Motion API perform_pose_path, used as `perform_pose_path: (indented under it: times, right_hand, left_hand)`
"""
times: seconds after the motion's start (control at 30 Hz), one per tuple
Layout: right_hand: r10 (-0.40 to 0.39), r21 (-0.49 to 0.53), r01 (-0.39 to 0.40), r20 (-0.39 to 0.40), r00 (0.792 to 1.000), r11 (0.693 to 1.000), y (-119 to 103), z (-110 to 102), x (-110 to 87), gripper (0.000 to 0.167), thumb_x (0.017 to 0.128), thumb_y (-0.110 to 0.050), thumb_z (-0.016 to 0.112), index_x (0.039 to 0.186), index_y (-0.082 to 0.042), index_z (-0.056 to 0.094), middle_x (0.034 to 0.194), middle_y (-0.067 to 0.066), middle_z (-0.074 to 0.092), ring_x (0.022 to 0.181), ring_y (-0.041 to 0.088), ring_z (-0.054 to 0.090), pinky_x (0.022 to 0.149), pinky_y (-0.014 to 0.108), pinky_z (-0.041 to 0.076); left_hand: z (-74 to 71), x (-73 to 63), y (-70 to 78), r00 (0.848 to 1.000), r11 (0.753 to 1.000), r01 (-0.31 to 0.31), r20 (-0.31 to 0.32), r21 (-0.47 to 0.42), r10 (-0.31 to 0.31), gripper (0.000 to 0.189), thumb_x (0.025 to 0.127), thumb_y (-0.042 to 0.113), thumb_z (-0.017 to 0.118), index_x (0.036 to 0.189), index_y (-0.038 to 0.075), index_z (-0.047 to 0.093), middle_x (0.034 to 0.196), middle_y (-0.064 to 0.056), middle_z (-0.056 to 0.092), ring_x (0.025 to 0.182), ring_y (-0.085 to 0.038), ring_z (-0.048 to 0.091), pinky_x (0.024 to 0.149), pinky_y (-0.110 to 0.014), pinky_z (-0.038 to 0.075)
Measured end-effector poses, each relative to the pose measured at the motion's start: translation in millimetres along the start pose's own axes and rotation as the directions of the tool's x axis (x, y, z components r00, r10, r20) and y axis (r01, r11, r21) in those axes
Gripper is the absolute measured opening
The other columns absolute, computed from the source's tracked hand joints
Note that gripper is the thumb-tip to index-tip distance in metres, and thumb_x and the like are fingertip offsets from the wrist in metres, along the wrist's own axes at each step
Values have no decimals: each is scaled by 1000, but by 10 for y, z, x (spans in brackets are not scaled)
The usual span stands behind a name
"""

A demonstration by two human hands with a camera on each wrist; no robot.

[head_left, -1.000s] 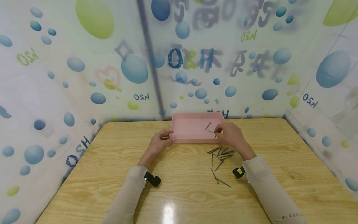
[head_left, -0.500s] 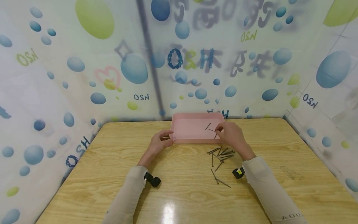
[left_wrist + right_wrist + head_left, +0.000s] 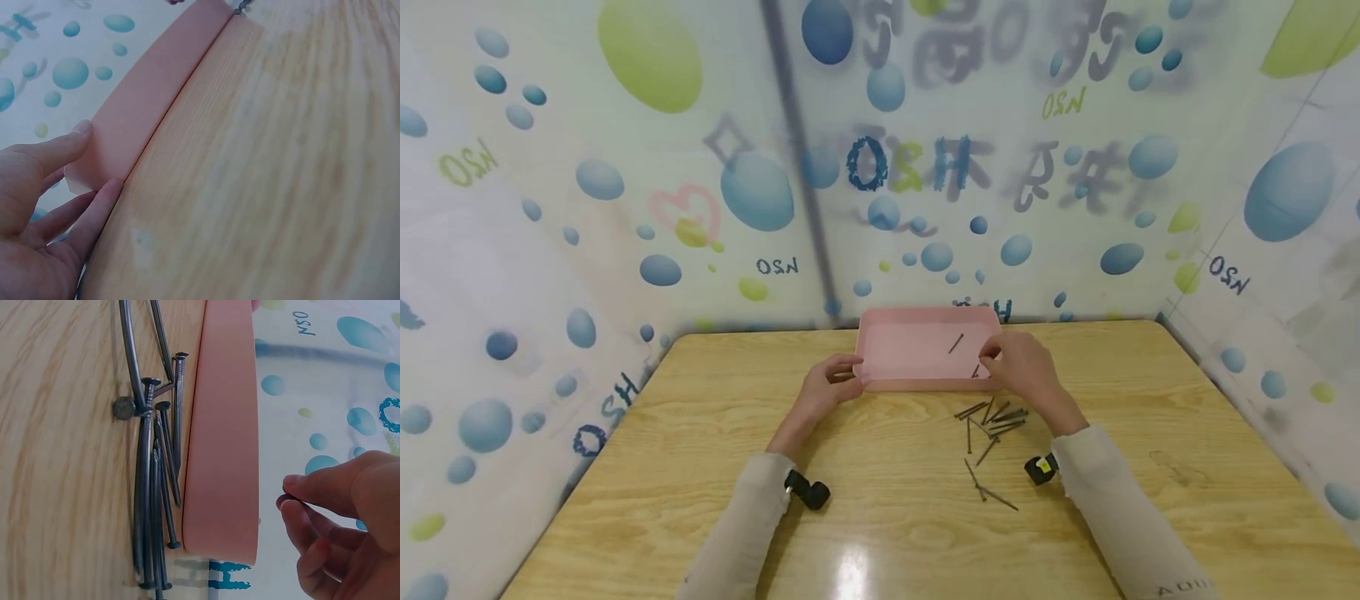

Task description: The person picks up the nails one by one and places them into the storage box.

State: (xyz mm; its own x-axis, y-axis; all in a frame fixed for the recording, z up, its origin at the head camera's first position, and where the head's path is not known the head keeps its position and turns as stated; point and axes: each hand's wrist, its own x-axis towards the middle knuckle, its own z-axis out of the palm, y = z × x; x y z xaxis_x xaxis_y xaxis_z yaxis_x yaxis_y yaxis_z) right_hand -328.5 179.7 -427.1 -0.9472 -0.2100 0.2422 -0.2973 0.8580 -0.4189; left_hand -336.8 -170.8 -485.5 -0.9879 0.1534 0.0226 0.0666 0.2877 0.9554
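Note:
A shallow pink tray (image 3: pixel 910 385) stands at the table's back edge. My left hand (image 3: pixel 831 385) holds its left end; in the left wrist view the thumb (image 3: pixel 72 140) lies on the tray wall with the other fingers near the corner. My right hand (image 3: pixel 1022 367) is over the tray's right end. In the right wrist view, thumb and index finger pinch a small dark tip of a nail (image 3: pixel 286 499), the rest of it hidden. One nail (image 3: pixel 956 343) lies inside the tray, and another (image 3: pixel 976 371) shows partly beside my right fingers.
A loose pile of nails (image 3: pixel 992 421) lies on the wooden table (image 3: pixel 895 467) in front of the tray's right half. A few more nails (image 3: pixel 988 492) lie nearer to me. A patterned wall (image 3: pixel 880 233) rises right behind the tray.
The nail that stuck out leftward from my right fingertips no longer shows in the head view. The view has tilted slightly. My left hand stays at the tray.

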Motion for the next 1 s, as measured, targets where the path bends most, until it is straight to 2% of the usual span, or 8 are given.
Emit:
perform_pose_path:
  times: [0.17, 0.3, 0.43, 0.57, 0.77, 0.9, 1.0]
  right_hand:
    - [-7, 3, 7, 51, 999, 1000, 6, -38, -29, 15, 97, -17, 68, 99, -8, 81, 96, 8, 78, 79, 20, 68, 70, 41, 59]
    - [-40, 22, 38, 91, 995, 999, 0, -114, -39, 13, 96, -15, 69, 97, -8, 81, 92, 7, 77, 77, 19, 67, 70, 41, 58]
    - [-69, 37, 63, 170, 983, 997, 0, -175, -24, 11, 94, -14, 71, 94, -9, 81, 91, 5, 76, 78, 17, 65, 71, 40, 58]
    - [-90, 31, 85, 278, 956, 996, -7, -186, -20, 10, 94, -13, 72, 91, -10, 81, 89, 3, 76, 75, 15, 65, 72, 38, 58]
    - [-94, 49, 81, 420, 903, 996, -30, -167, -67, 6, 92, -9, 75, 89, -9, 80, 85, 2, 74, 68, 14, 62, 63, 30, 54]
    - [-90, 92, 52, 485, 870, 994, -42, -173, -86, 7, 90, -6, 76, 85, -10, 79, 83, 1, 74, 68, 16, 64, 62, 29, 55]
    - [-87, 94, 46, 506, 858, 995, -56, -177, -85, 9, 90, -3, 73, 86, -9, 79, 85, 1, 74, 68, 16, 65, 61, 29, 56]
  left_hand:
    - [10, -26, -24, 1000, 1000, 5, -1, -2, -5, 44, 96, 16, 75, 138, 11, 65, 141, -18, 63, 128, -37, 63, 96, -38, 60]
    - [6, -26, -33, 1000, 1000, -2, 5, -10, 2, 46, 96, 17, 75, 140, 10, 63, 143, -19, 61, 130, -37, 62, 96, -37, 60]
    - [4, -10, -17, 1000, 1000, -5, 18, -28, 6, 48, 97, 15, 74, 142, 7, 61, 144, -21, 60, 131, -40, 60, 95, -37, 60]
    - [13, 8, -22, 1000, 1000, -9, 10, -29, 10, 48, 96, 16, 74, 141, 8, 62, 142, -20, 61, 129, -39, 62, 94, -35, 60]
    - [20, 6, -35, 1000, 1000, -14, 6, -14, 15, 47, 95, 15, 75, 140, 8, 63, 141, -20, 62, 128, -38, 63, 94, -36, 61]
    - [14, 8, -29, 1000, 1000, -16, 10, -17, 17, 47, 95, 15, 75, 140, 9, 63, 142, -19, 62, 128, -38, 63, 94, -36, 61]
    - [7, 5, -28, 1000, 1000, -19, 7, -18, 19, 46, 96, 15, 75, 140, 9, 63, 141, -19, 62, 128, -38, 63, 94, -36, 61]
